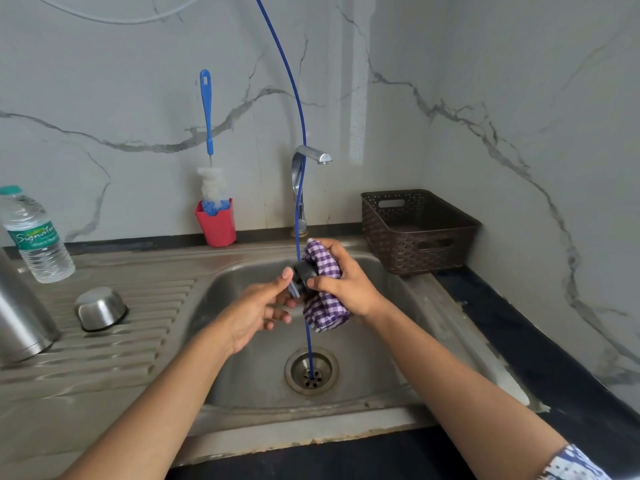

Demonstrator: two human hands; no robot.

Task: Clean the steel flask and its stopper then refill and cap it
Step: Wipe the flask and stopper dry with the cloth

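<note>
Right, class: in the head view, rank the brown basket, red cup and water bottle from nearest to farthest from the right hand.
1. Brown basket, just right of the right hand.
2. Red cup, left, against the wall.
3. Water bottle, far left.

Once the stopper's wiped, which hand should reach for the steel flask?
Left, probably. The steel flask stands on the drainboard at the far left, nearer the left hand; the right hand grips the checked cloth against the stopper, farther away.
</note>
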